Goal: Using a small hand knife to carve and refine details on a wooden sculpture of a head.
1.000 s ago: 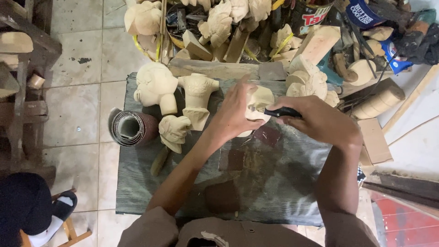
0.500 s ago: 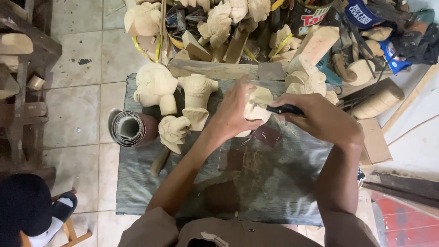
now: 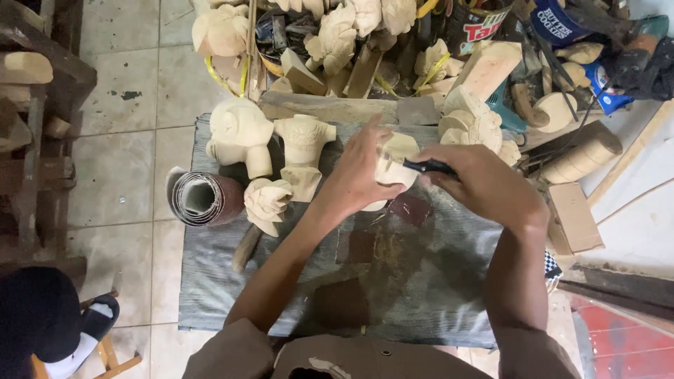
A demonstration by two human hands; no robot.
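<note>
Hands unchanged since the earlier frame: left hand (image 3: 361, 175) still clasps the pale wood carving (image 3: 394, 168) near the far edge of the grey cloth (image 3: 210, 288); right hand (image 3: 484, 184) still grips a black-handled tool (image 3: 430, 167), tip against the carving, just right of it.

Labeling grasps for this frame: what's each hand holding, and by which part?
Left hand grips the pale wooden carving around its left side. Right hand holds a thin black tool by its rear end, tip against the carving.
</note>
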